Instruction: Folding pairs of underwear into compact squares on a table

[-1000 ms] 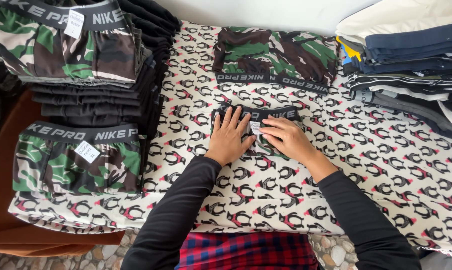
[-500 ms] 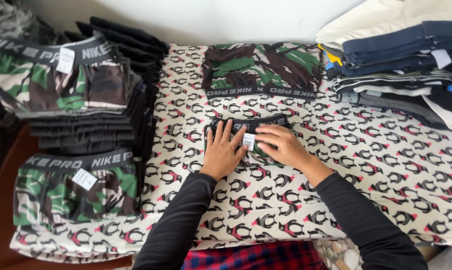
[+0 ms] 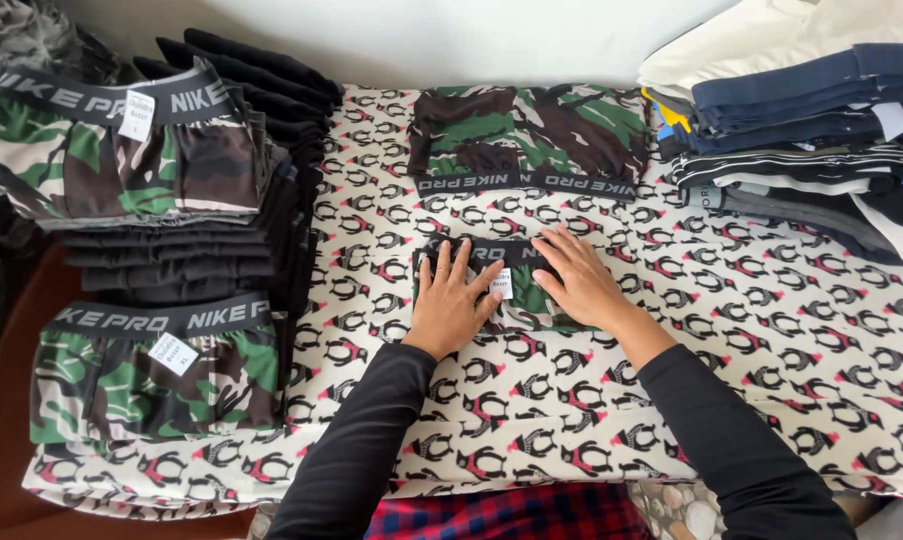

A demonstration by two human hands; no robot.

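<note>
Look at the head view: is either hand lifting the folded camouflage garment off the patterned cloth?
No: the left hand and right hand lie flat, pressing the folded camouflage garment against the patterned cloth.

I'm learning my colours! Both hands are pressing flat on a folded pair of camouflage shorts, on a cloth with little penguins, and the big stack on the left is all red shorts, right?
Not quite. The head view shows the stack on the left is black, not red. The rest holds: the left hand and right hand press flat on the folded camouflage shorts, on the penguin cloth.
</note>
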